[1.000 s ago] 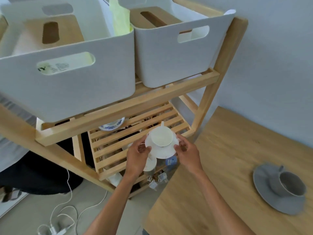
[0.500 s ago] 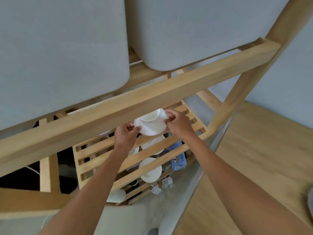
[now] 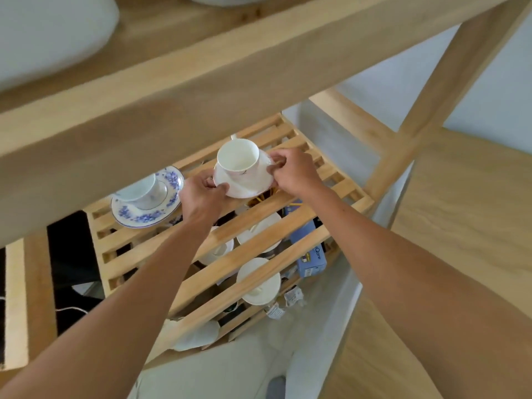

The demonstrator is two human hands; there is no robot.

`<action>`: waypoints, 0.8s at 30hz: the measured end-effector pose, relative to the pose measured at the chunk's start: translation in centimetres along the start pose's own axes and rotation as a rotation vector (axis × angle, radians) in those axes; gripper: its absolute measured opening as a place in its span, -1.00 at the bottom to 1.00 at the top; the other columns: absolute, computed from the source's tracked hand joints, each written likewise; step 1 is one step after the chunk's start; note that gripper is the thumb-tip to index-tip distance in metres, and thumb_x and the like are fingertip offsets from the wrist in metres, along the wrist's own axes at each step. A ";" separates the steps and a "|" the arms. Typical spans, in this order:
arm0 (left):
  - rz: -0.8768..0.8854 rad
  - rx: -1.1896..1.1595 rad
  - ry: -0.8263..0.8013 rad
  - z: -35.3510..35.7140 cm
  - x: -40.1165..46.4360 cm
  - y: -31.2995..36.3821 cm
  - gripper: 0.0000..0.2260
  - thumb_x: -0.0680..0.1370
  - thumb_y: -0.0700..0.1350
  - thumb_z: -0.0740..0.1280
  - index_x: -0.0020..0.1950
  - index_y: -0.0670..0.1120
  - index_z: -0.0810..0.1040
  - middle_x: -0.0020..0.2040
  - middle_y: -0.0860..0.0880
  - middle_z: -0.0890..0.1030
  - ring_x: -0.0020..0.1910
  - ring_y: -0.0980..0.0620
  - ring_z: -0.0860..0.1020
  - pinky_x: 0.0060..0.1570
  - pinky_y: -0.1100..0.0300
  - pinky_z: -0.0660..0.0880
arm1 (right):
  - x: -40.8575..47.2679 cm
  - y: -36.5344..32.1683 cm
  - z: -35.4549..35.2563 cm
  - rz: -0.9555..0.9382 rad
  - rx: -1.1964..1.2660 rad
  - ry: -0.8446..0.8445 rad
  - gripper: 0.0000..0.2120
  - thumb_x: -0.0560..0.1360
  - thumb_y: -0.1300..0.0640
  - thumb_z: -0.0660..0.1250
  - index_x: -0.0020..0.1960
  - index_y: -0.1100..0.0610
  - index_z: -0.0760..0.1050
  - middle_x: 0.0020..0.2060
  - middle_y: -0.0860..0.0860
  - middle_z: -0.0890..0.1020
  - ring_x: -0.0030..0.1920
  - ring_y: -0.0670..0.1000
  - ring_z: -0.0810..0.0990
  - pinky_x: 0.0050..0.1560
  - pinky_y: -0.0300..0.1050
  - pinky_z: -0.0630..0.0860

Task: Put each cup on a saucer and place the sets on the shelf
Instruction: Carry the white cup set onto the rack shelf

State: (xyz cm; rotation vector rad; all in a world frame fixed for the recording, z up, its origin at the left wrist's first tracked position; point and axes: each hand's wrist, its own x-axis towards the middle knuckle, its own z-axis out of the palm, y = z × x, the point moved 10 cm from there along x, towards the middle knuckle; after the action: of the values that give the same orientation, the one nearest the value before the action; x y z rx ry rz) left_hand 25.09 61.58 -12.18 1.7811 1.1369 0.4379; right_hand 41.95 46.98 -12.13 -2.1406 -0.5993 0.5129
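A white cup sits on a white saucer, held low over the slatted middle shelf. My left hand pinches the saucer's left rim and my right hand grips its right rim. To the left on the same shelf rests a blue-flowered saucer with a matching cup on it, partly hidden by the upper rail. I cannot tell whether the white saucer touches the slats.
The wide upper shelf rail crosses close above, with white bins on it. Below the slats lie several white dishes and a blue box. A wooden table stands at the right.
My view has dropped under the upper rail. Both hands have carried the white cup and saucer further in over the middle shelf, and the blue-flowered set is now in sight.
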 end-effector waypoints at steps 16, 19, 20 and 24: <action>0.341 0.430 -0.093 2.1 2.0 2.4 -0.43 0.44 0.20 0.43 0.37 -0.03 0.50 0.19 -0.04 0.64 0.21 -0.14 0.54 0.15 -0.18 0.52 | -0.8 -1.4 0.4 -0.285 -0.602 0.043 -0.35 0.58 -0.25 0.23 0.54 0.10 0.31 0.41 -0.02 0.50 0.39 0.13 0.35 0.30 0.04 0.37; 0.367 0.433 -0.100 2.4 2.6 3.0 -0.57 0.45 0.20 0.40 0.22 0.00 0.57 0.11 0.03 0.66 0.19 -0.12 0.52 0.10 -0.13 0.51 | -0.1 -1.4 0.6 -0.275 -0.610 0.059 -0.35 0.60 -0.25 0.19 0.56 0.10 0.27 0.46 -0.02 0.46 0.41 0.14 0.33 0.33 0.08 0.35; 0.375 0.440 -0.107 2.5 2.8 3.1 -0.61 0.47 0.18 0.39 0.19 -0.01 0.58 0.07 0.05 0.65 0.19 -0.11 0.50 0.07 -0.10 0.49 | 0.1 -1.4 0.6 -0.269 -0.601 0.061 -0.35 0.61 -0.25 0.18 0.57 0.10 0.26 0.47 -0.02 0.45 0.42 0.15 0.32 0.34 0.08 0.34; 0.382 0.533 -0.155 3.1 3.1 2.9 -0.68 0.54 0.06 0.32 0.21 -0.08 0.52 0.07 0.01 0.59 0.24 -0.15 0.39 0.00 0.00 0.31 | 0.1 -1.4 0.8 -0.267 -0.624 0.071 -0.38 0.63 -0.23 0.15 0.56 0.10 0.27 0.46 -0.01 0.45 0.41 0.16 0.33 0.33 0.10 0.33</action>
State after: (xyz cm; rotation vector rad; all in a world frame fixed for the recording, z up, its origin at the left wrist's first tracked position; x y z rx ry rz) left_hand 30.32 62.23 -11.76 2.4705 0.8488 0.2178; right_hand 41.24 48.29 -11.51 -2.5819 -1.0946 0.0995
